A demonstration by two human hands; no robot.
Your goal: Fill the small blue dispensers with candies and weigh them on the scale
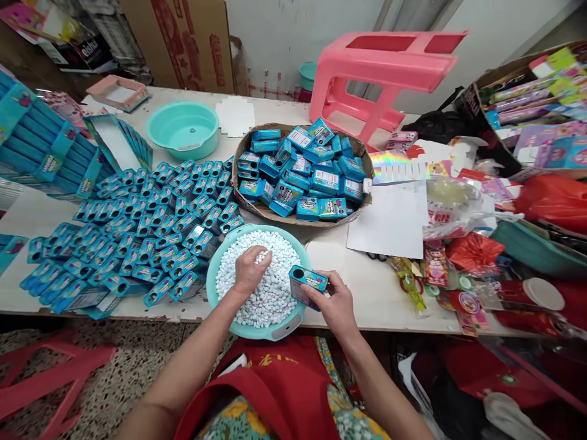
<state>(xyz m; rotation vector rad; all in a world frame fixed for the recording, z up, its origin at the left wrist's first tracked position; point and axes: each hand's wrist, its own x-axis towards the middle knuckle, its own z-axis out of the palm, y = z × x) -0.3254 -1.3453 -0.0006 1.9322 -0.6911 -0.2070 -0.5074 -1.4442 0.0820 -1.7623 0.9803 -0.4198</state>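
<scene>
Across the pale tabletop (330, 256), scuffed along its front edge, everything sat close around me. A smooth pink plastic stool (394, 64) rose at the far side. To my left spread a dense crowd of blue cartons (147, 245), mostly upright, slim and sharp-cornered, many showing a dark hole in the top. Beyond my basin, a rough brown cardboard tray (275, 216) held more blue boxes, heaped at odd angles. The rounded turquoise basin (212, 281) stood directly before me at the front edge, filled with small, pebbly white pellets.

Over that basin's right rim, my right hand (338, 305) gripped one printed box (307, 278) between thumb and fingers, its holed face turned up. My left hand (250, 269) was down at the white pellets (270, 308), fingers curled nearly together; I could not tell whether any were caught inside.

A hard squeeze, I judged, could have dented the box's thin-looking walls; a loose hold could have let it slip into the basin. If my left fingers carried too many pellets, the round little pieces might have spilled and rolled off the near edge.
</scene>
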